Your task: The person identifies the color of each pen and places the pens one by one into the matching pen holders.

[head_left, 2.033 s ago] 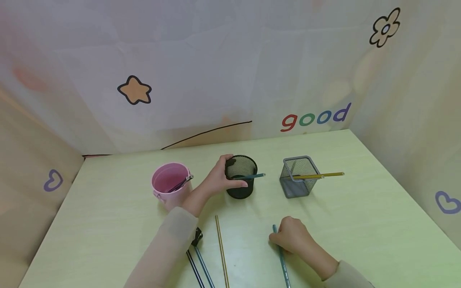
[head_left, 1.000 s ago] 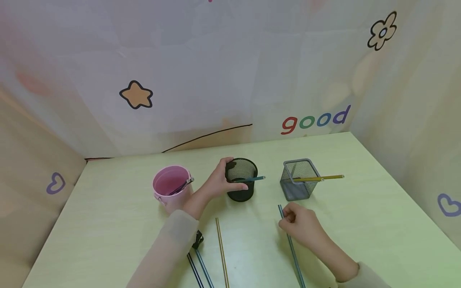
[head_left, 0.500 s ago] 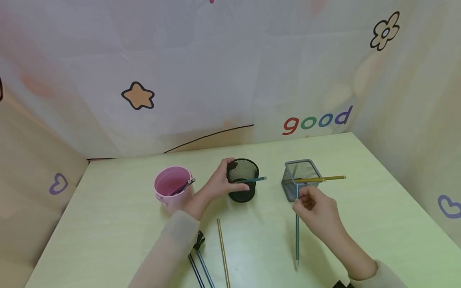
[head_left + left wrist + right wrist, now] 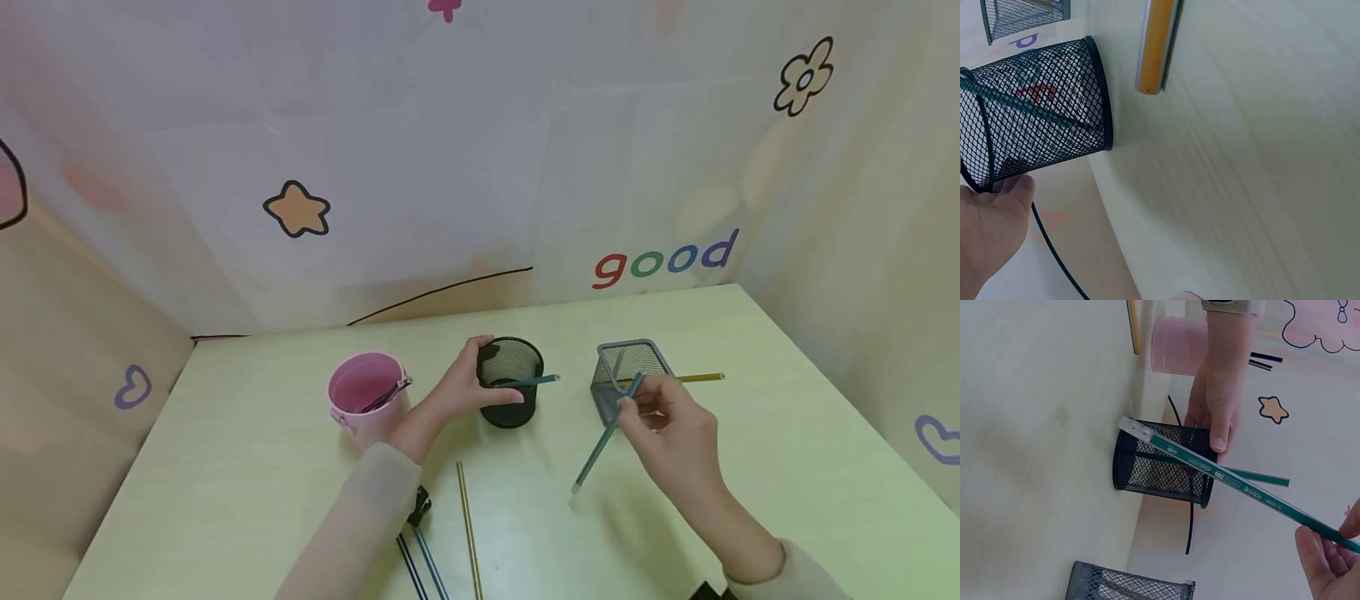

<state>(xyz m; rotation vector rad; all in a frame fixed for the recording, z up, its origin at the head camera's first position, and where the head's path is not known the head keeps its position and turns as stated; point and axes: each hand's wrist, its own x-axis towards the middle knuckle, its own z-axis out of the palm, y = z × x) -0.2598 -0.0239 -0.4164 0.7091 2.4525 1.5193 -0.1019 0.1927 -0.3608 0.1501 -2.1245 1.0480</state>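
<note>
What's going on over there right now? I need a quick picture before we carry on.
A person's left hand grips the black mesh cup, which has a green pencil standing in it. The right hand pinches another green pencil, slanted and not in any holder. The pink bucket holds dark pencils, and the gray mesh holder has a yellow pencil sticking out. More pencils lie on the table, nearer the person.

The right hand (image 4: 675, 427) pinches a tilted green pencil (image 4: 596, 456). The left hand (image 4: 456, 390) grips an upright black mesh cup (image 4: 512, 417), a second pencil (image 4: 538, 381) leaning inside
</note>
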